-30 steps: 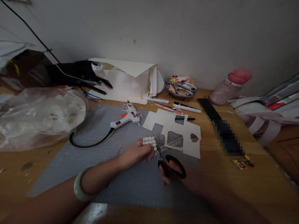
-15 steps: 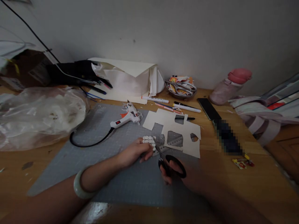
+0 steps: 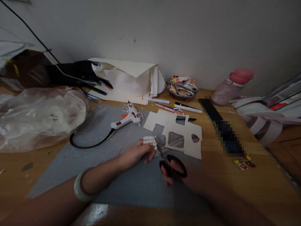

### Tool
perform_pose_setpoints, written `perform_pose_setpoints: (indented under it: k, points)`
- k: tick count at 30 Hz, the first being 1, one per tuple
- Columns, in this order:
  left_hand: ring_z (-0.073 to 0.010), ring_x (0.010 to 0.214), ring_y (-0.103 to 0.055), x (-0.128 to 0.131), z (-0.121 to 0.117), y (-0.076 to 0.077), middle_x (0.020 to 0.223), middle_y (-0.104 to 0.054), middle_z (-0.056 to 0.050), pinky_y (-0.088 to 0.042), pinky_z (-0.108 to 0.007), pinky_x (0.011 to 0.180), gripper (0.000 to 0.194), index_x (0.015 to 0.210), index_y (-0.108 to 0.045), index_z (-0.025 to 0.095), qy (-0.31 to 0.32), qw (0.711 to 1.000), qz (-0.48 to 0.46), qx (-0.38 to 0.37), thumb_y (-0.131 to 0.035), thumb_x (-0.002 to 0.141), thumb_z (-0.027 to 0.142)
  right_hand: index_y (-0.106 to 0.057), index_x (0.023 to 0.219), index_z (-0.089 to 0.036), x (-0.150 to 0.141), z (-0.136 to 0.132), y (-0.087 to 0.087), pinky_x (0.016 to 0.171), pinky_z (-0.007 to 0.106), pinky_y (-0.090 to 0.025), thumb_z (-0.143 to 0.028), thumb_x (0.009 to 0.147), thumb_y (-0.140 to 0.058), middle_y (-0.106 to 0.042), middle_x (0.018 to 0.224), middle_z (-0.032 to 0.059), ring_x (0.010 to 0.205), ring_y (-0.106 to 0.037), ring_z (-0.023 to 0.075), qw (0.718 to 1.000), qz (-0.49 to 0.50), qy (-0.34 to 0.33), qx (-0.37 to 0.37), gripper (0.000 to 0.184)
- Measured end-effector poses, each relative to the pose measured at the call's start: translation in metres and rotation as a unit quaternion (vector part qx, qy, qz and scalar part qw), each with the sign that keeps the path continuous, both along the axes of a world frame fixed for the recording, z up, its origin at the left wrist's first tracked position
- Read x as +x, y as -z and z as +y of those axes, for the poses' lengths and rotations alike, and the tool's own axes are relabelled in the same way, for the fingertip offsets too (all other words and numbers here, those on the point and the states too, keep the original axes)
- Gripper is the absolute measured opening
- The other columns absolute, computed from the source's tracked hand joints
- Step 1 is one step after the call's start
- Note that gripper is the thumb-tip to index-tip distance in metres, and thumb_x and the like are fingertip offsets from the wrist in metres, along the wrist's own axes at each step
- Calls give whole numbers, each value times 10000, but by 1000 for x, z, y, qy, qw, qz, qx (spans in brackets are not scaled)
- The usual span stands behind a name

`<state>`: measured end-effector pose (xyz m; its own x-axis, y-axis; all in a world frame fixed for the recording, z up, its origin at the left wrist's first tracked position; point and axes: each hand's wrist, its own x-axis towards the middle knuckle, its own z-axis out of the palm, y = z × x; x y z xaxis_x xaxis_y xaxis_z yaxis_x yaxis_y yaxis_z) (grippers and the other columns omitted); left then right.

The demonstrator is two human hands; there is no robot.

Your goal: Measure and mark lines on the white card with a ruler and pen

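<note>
Pinched in my left hand [image 3: 138, 153] is a small white piece [image 3: 149, 141] with rounded, scale-like segments outlined in dark lines. My right hand [image 3: 175, 172] grips black-handled scissors [image 3: 176, 165], fingers through the loops. The scissor blades point up and left, their tips at the right edge of the white piece; whether they touch it I cannot tell. Both hands are over a grey cutting mat [image 3: 127, 191]. Just beyond the scissors lies a cream card sheet [image 3: 174, 125] with cut-out holes, and a ruler [image 3: 176, 142] shows partly beneath it.
A white hot glue gun [image 3: 128, 121] with a black cord lies on the mat. Pens [image 3: 156, 100] and a bowl [image 3: 182, 91] with scissors on top stand behind. Phones [image 3: 210, 110] and a pink-lidded bottle [image 3: 232, 86] are at right, a plastic bag [image 3: 44, 116] at left.
The white piece has tilted slightly in my left hand, so its face shows at a flatter angle. My right hand and the scissors have hardly moved.
</note>
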<state>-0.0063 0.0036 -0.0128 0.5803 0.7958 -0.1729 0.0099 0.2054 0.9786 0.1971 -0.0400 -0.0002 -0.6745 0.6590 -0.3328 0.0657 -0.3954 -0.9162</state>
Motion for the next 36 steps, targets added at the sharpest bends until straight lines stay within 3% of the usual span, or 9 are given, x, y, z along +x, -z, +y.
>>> perform_pose_setpoints:
  k: [4, 7, 18, 29, 36]
  points:
    - [-126, 474, -418, 1, 0, 5, 452, -458, 9, -300, -274, 523, 477, 538, -504, 184, -47, 998, 49, -15, -301, 834, 498, -515, 805, -165, -1, 0, 0, 644, 320, -406, -753, 818, -381, -474, 598, -26, 557, -462, 116, 1000, 9, 1, -10, 602]
    - [-122, 467, -399, 2, -2, 1, 446, -446, 15, -285, -277, 518, 441, 532, -496, 186, -59, 996, 57, -24, -338, 816, 485, -519, 806, -168, -1, 0, -1, 623, 305, -389, -765, 802, -394, -476, 605, -27, 544, -440, 107, 1000, 14, 1, -5, 610]
    - [-108, 441, -388, 5, -4, -12, 425, -438, 27, -295, -268, 519, 368, 506, -513, 180, -32, 999, 16, -18, -406, 784, 396, -529, 802, -168, -1, 3, 2, 627, 305, -391, -766, 792, -416, -478, 588, -25, 554, -456, 115, 999, 17, -2, -30, 608]
    - [-94, 466, -423, 3, -4, -8, 505, -507, 18, -340, -247, 547, 427, 570, -587, 150, 25, 998, -49, -24, -502, 830, 478, -554, 829, -160, 1, 2, 4, 611, 296, -384, -743, 832, -370, -514, 630, -2, 564, -466, 116, 1000, 22, -4, -3, 611]
    - [-91, 489, -441, 2, -5, -8, 570, -564, 5, -357, -234, 549, 488, 603, -606, 151, 50, 999, -13, -15, -522, 828, 576, -546, 825, -158, -1, 2, 2, 590, 281, -386, -739, 829, -385, -521, 655, 1, 562, -479, 112, 1000, 22, -8, 10, 603]
